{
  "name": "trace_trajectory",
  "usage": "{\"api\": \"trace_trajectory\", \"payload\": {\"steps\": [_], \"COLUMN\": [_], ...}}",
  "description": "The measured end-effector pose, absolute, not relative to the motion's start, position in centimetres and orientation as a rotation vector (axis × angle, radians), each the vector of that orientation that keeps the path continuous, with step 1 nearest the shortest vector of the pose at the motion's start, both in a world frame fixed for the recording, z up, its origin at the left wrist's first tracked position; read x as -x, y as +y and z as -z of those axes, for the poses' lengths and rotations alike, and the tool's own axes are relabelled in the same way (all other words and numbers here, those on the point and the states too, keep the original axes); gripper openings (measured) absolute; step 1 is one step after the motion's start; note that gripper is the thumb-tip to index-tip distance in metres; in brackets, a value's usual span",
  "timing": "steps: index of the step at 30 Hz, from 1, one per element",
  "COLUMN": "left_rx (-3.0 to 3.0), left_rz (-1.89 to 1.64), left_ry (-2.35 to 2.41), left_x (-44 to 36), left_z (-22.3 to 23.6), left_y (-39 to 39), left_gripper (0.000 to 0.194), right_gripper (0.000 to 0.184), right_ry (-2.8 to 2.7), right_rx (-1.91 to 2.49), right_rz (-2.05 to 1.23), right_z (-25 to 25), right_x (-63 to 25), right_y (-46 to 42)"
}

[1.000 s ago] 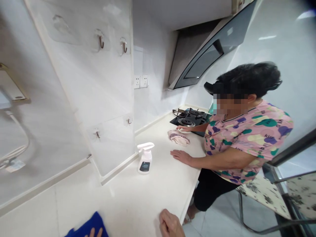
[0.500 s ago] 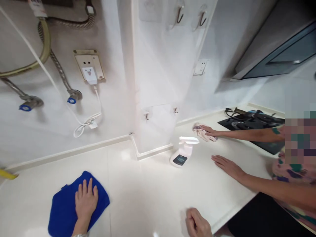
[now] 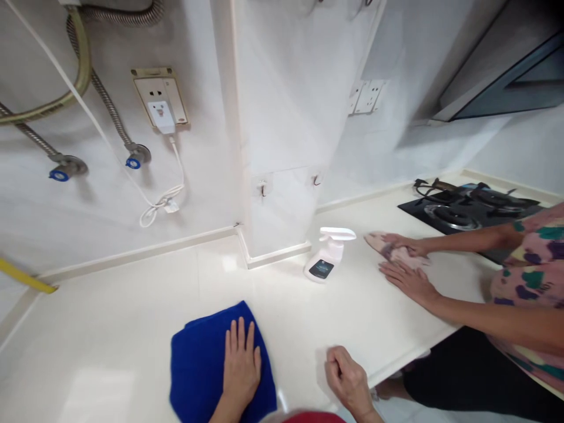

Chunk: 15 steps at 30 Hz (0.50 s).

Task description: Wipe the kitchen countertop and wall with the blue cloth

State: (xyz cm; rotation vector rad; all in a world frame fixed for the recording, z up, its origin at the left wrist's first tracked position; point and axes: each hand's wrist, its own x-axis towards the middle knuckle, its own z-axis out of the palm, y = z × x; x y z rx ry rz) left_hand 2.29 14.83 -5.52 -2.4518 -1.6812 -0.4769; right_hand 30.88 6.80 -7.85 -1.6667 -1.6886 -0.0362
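Note:
My left hand [image 3: 240, 364] lies flat with its fingers stretched out on a blue cloth [image 3: 198, 367] that is spread on the white countertop [image 3: 110, 329]. My right hand [image 3: 348, 379] rests on the counter near its front edge, fingers curled into a loose fist, and nothing shows in it. A white spray bottle [image 3: 328, 255] stands further back, near the corner of the white pillar [image 3: 282, 117].
Another person at the right presses one hand on a pinkish cloth [image 3: 392, 249] and lays the other hand [image 3: 408, 282] flat on the counter. A black gas hob [image 3: 467, 214] lies behind them. Wall sockets [image 3: 161, 103], hoses and a dangling white cable hang on the left wall.
My left hand has slid the blue cloth to the right, towards my right hand. The other person's pinkish cloth has moved nearer to the counter's front.

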Motion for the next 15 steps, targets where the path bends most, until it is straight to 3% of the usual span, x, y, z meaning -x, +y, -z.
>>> {"api": "trace_trajectory", "payload": {"steps": [8,15], "left_rx": [2.994,3.196], "left_rz": [0.515,0.599], "left_ry": [-1.532,-1.593], "left_x": [-13.5,-12.5], "left_z": [5.7,3.7], "left_y": [14.1,12.3], "left_gripper": [0.068,0.062], "right_gripper": [0.018,0.017], "right_ry": [-1.707,-1.721], "right_rx": [1.621,1.608], "right_rz": [0.083,0.06], "right_z": [7.9,9.5], "right_x": [-31.3,-32.6], "right_y": [6.6,6.2]}}
